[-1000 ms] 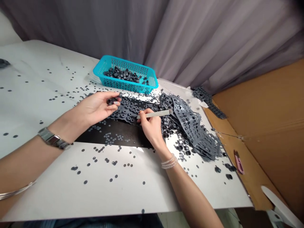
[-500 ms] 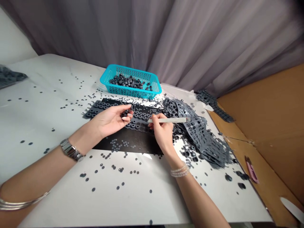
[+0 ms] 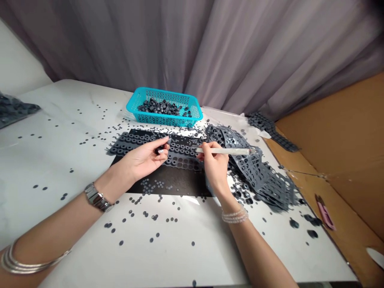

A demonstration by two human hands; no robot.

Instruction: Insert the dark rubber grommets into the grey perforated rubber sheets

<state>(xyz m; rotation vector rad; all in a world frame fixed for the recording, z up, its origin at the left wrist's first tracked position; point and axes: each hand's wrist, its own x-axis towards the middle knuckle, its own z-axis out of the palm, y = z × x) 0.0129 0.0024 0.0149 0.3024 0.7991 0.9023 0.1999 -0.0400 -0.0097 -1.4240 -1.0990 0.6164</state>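
Observation:
A sheet of dark grey rubber rings point(image 3: 180, 150) lies across a black mat point(image 3: 177, 182) on the white table. Over the sheet, my left hand point(image 3: 147, 160) is half curled, palm turned up, with thumb and fingers closing around a small dark rubber piece point(image 3: 157, 151); its shape is partly hidden. To the right, my right hand point(image 3: 214, 162) grips a slim whitish stick-like tool point(image 3: 229, 151) like a pen, its left end pointing at the sheet's right part. Small round grey discs point(image 3: 151, 186) are scattered on the mat.
A turquoise basket point(image 3: 165, 121) with many small dark rubber pieces stands behind the mat. Punched rubber sheets point(image 3: 258, 172) are piled at right. Pink-handled cutters point(image 3: 325, 214) lie on the cardboard point(image 3: 339, 160). A bag of dark pieces point(image 3: 16, 110) sits far left.
My right hand has moved right with the stick tool, away from my left hand. My left hand's fingers have shifted slightly around the small piece. The view has shifted slightly.

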